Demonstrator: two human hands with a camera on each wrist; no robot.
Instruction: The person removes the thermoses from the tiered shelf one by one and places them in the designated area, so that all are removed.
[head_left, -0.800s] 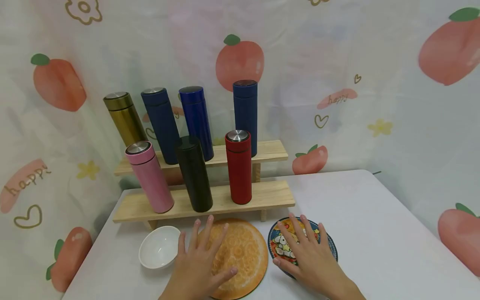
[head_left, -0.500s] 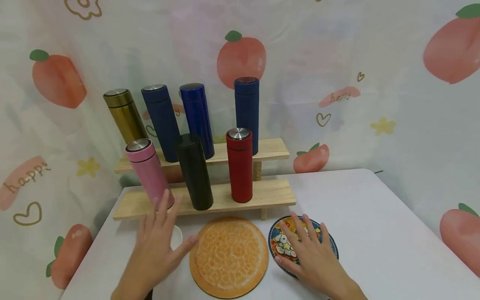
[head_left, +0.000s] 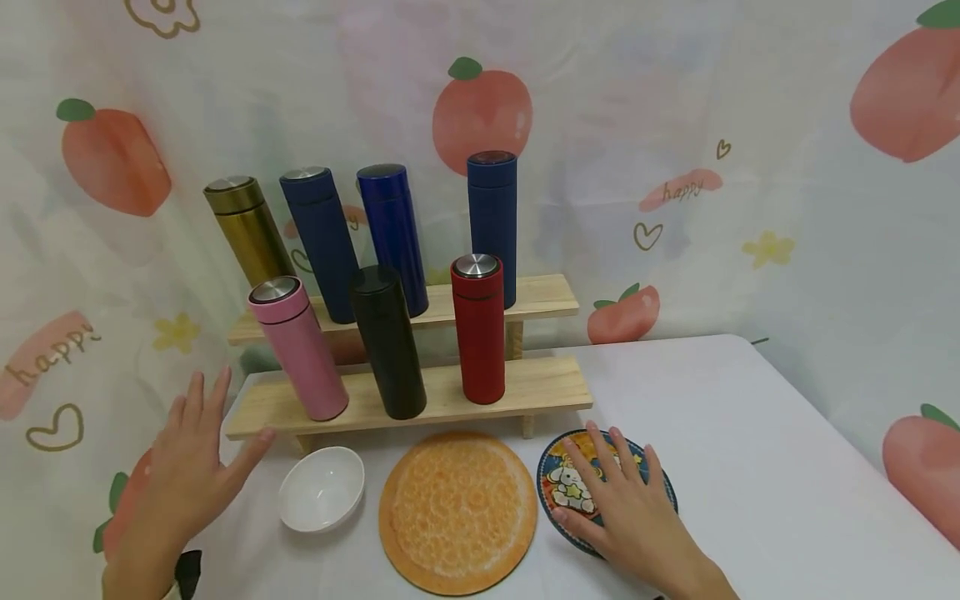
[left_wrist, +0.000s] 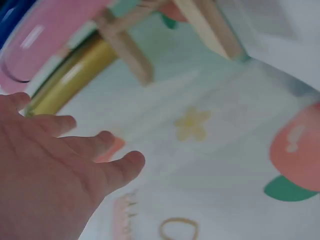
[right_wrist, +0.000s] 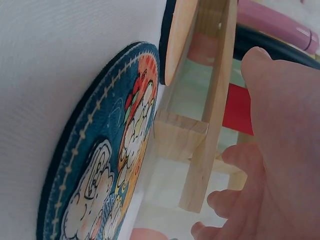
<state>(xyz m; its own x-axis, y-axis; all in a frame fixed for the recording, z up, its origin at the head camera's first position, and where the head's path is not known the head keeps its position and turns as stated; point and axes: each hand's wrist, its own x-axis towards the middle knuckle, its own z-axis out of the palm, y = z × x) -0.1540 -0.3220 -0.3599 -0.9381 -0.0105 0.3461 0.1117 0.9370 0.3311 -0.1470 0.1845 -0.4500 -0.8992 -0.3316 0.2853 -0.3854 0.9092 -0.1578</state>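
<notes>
My left hand hovers at the left edge of the table with fingers spread, holding nothing; the white bowl stands to its right. Over the round cartoon mat, my right hand is held with straight fingers. In the right wrist view a gap shows between that hand and the mat. Between bowl and cartoon mat lies a round orange-brown mat with a bread-like print.
A two-tier wooden rack stands behind. Its lower shelf bears a pink flask, a black flask and a red flask. Several blue flasks and a gold flask stand on the upper shelf. A printed curtain hangs behind.
My left hand has moved left, from over the orange-brown mat, past the bowl, to the table's left edge. My right hand has stayed over the cartoon mat.
</notes>
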